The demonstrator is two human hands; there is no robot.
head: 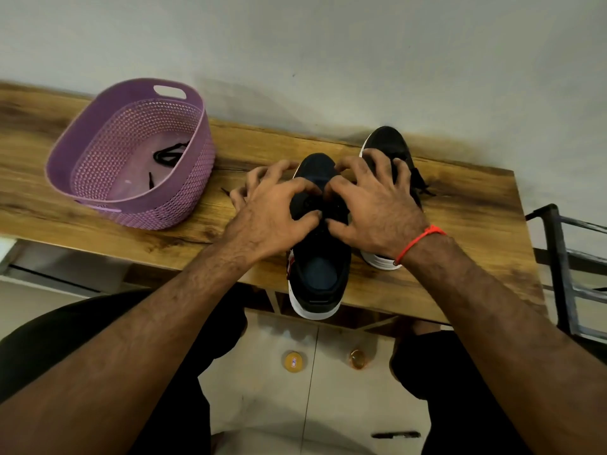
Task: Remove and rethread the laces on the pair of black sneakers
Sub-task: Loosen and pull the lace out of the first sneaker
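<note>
Both your left hand (272,211) and right hand (371,205) curl over the near sneaker (317,264), fingertips pinching at its lace area. Work one eyelet at a time, and keep the heel from slipping off the table (460,218) edge.

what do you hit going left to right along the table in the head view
purple basket with a black lace inside → left hand → near black sneaker → right hand → far black sneaker
</note>
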